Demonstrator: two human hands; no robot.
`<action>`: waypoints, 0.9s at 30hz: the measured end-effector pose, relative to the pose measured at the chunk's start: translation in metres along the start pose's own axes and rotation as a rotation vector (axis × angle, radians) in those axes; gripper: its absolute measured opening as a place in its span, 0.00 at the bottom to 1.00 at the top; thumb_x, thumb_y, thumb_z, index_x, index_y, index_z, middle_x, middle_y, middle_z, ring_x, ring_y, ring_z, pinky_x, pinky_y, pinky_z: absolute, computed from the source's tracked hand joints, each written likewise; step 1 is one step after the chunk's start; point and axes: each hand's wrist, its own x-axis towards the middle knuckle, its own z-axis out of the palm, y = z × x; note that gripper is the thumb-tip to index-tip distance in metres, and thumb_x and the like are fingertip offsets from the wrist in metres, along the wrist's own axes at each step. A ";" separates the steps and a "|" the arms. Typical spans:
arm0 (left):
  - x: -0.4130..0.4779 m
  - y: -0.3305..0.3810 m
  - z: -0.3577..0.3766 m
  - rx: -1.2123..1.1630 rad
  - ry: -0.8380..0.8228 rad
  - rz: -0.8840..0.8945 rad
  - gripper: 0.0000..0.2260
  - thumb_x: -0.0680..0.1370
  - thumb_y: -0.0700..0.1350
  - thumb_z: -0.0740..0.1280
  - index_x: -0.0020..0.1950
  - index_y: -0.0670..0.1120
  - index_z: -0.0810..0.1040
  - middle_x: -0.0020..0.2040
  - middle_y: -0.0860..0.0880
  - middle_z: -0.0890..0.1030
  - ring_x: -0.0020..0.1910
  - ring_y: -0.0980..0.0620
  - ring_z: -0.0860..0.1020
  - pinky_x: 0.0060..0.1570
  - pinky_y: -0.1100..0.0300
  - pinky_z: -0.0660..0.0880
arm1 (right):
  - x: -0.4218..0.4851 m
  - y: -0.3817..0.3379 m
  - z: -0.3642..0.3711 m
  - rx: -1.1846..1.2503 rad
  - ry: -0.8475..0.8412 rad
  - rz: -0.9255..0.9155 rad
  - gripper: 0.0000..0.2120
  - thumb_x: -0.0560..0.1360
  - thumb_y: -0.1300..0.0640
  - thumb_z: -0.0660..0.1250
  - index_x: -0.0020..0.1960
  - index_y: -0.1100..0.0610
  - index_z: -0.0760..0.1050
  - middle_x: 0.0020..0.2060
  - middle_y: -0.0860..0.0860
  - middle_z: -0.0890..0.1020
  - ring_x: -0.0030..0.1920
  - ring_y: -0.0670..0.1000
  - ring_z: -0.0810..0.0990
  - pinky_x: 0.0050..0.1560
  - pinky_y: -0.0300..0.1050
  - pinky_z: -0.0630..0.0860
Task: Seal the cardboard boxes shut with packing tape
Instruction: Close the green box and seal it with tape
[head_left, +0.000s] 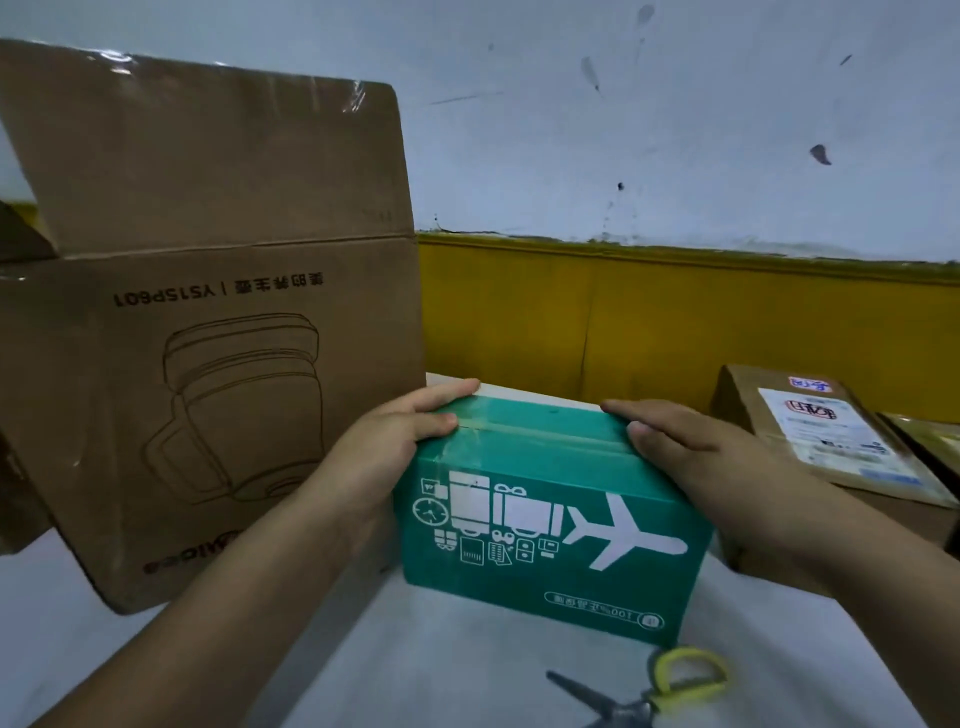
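A green cardboard box (550, 540) with a white airplane print stands in the middle of the table, a strip of clear tape along its closed top seam. My left hand (395, 441) holds its left end, thumb on the tape and fingers wrapped over the far top edge. My right hand (691, 447) holds the right end the same way, thumb on top and fingers along the far edge. No tape roll is in view.
A large brown box (208, 364) with a raised flap stands at the left, close to my left hand. A brown box with a shipping label (826, 441) lies at the right. Scissors (654, 691) with yellow handles lie on the white table (467, 675) near the front.
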 end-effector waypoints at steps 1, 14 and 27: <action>0.000 -0.001 0.000 0.037 -0.005 0.011 0.17 0.81 0.38 0.60 0.56 0.55 0.86 0.49 0.43 0.86 0.34 0.49 0.80 0.28 0.63 0.74 | 0.001 -0.001 -0.001 -0.009 -0.012 0.008 0.17 0.83 0.46 0.50 0.70 0.34 0.64 0.61 0.35 0.68 0.55 0.39 0.70 0.46 0.31 0.65; 0.006 -0.007 0.003 0.265 0.035 0.169 0.15 0.82 0.48 0.64 0.66 0.64 0.77 0.66 0.50 0.75 0.48 0.51 0.82 0.35 0.66 0.75 | -0.003 -0.012 0.000 0.084 -0.012 0.040 0.18 0.76 0.36 0.52 0.64 0.31 0.68 0.60 0.36 0.71 0.54 0.35 0.72 0.40 0.27 0.69; 0.010 -0.013 0.007 0.349 0.160 0.251 0.10 0.81 0.43 0.65 0.52 0.55 0.83 0.53 0.50 0.83 0.46 0.50 0.84 0.42 0.56 0.81 | 0.005 -0.014 0.021 0.168 0.345 0.137 0.08 0.80 0.46 0.63 0.51 0.41 0.82 0.52 0.45 0.82 0.51 0.51 0.81 0.54 0.59 0.79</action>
